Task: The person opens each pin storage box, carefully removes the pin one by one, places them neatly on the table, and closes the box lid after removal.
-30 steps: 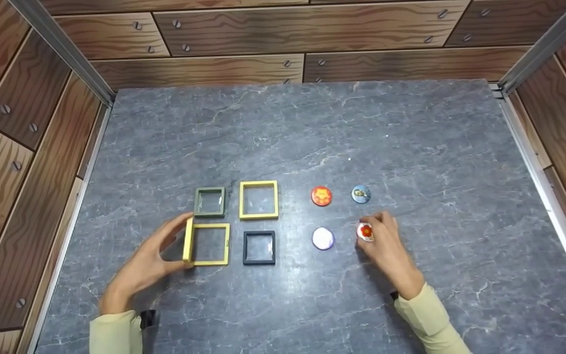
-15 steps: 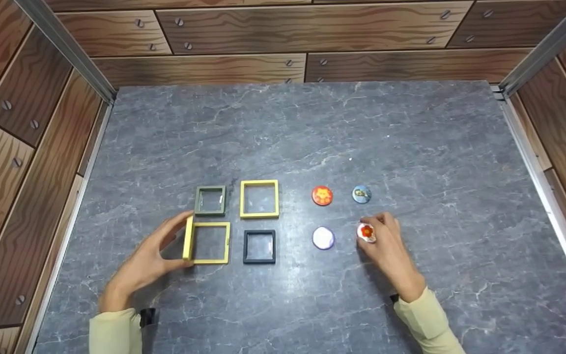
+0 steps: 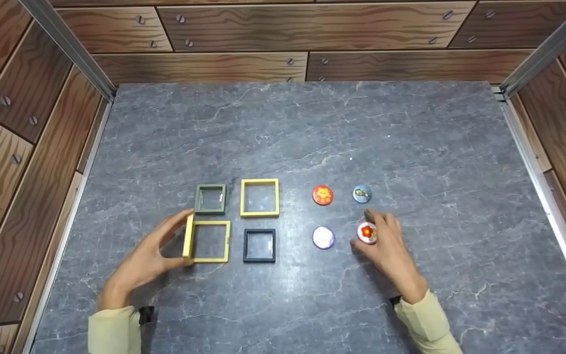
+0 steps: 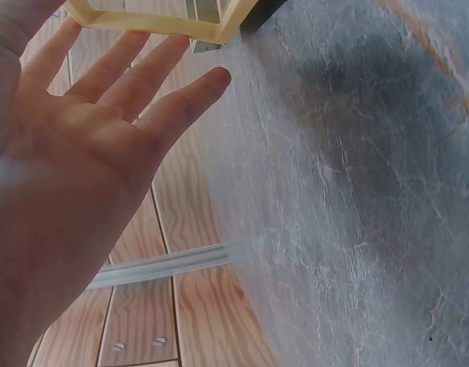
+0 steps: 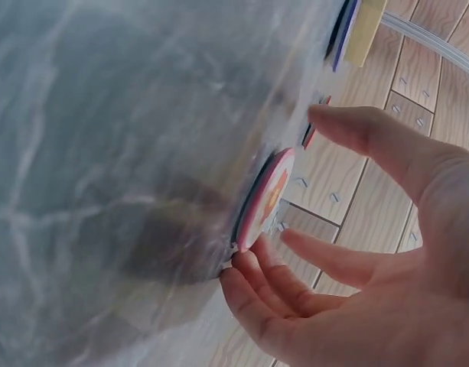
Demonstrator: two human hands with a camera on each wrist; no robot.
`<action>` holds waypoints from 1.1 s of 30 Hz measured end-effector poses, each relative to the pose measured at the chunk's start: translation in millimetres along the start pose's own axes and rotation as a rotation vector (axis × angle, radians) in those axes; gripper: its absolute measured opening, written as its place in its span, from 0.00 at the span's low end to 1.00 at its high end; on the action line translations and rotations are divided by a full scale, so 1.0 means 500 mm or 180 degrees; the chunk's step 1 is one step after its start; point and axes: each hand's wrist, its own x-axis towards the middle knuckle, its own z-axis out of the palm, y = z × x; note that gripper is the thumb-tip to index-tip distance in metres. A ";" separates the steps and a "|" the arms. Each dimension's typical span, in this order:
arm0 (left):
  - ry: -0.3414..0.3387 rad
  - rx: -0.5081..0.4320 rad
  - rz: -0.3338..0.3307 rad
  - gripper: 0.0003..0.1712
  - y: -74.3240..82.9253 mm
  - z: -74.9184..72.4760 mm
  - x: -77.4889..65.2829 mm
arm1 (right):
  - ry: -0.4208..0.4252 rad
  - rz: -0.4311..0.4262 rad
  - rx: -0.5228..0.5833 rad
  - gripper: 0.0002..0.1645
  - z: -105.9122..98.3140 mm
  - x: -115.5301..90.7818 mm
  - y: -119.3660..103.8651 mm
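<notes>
On the left, a yellow square display frame (image 3: 212, 242) stands opened, one half upright and the other flat. My left hand (image 3: 140, 258) holds the upright half between thumb and fingertips; the left wrist view shows the fingers along the yellow frame edge (image 4: 150, 23). At the right, a round badge with a red flower (image 3: 367, 232) lies on the table. My right hand (image 3: 390, 250) is spread around it. In the right wrist view the thumb stands off the badge (image 5: 267, 200), while lower fingertips are at its rim.
Beside the opened frame lie a green frame (image 3: 196, 199), a second yellow frame (image 3: 259, 215) and a dark blue frame (image 3: 259, 260). An orange badge (image 3: 323, 195), a blue badge (image 3: 361, 194) and a white-purple badge (image 3: 323, 238) lie right of them. Wood-patterned walls (image 3: 234, 27) border the table.
My right thumb and fingers have spread away from the flower badge, which shows more fully. My left hand and the yellow frame stay as they were.
</notes>
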 end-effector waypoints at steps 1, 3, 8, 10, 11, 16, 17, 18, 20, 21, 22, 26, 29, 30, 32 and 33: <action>0.0005 0.0011 -0.0005 0.64 0.001 0.001 0.000 | 0.0000 0.0015 0.0007 0.42 -0.002 0.000 -0.002; 0.0011 0.0046 -0.0009 0.64 0.002 0.002 0.001 | 0.0048 0.0028 0.0018 0.42 -0.004 0.000 -0.005; 0.0035 0.0131 -0.0054 0.64 0.003 0.008 0.002 | 0.0385 -0.0166 0.0086 0.34 -0.002 0.003 -0.025; 0.0045 0.0133 -0.0060 0.63 0.004 0.009 0.003 | 0.0463 -0.0272 0.0114 0.30 0.003 0.008 -0.041; 0.0050 0.0136 -0.0055 0.63 0.004 0.010 0.003 | 0.0444 -0.0294 0.0124 0.28 0.006 0.010 -0.050; 0.0032 0.0142 -0.0027 0.65 0.002 0.011 0.009 | 0.0270 -0.0448 0.0121 0.22 0.034 0.022 -0.102; 0.0033 0.0152 -0.0040 0.66 0.002 0.011 0.009 | 0.0222 -0.0502 0.0126 0.21 0.042 0.023 -0.113; 0.0031 0.0166 -0.0056 0.66 0.001 0.011 0.009 | 0.0195 -0.0571 0.0117 0.20 0.052 0.025 -0.123; 0.0034 0.0196 -0.0097 0.66 0.000 0.010 0.009 | 0.0100 -0.0702 0.0126 0.19 0.069 0.028 -0.148; 0.0032 0.0198 -0.0118 0.65 0.000 0.010 0.009 | 0.0024 -0.0749 0.0147 0.18 0.077 0.029 -0.161; 0.0029 0.0182 -0.0143 0.65 0.001 0.009 0.009 | -0.0049 -0.0794 0.0177 0.18 0.085 0.031 -0.174; 0.0004 -0.0008 -0.0181 0.63 0.003 0.005 0.008 | -0.0433 -0.0896 0.0326 0.20 0.116 0.034 -0.233; -0.0024 -0.0198 -0.0208 0.62 0.004 0.005 0.007 | -0.0727 -0.0989 0.0344 0.21 0.139 0.035 -0.277; -0.0036 -0.0231 -0.0221 0.62 0.004 0.005 0.006 | -0.0816 -0.1021 0.0328 0.22 0.146 0.035 -0.291; -0.0037 -0.0258 -0.0240 0.62 0.003 0.006 0.004 | -0.0956 -0.1098 0.0274 0.23 0.161 0.035 -0.318; -0.0024 -0.0254 -0.0253 0.62 0.003 0.007 0.003 | -0.1005 -0.1138 0.0232 0.23 0.169 0.035 -0.332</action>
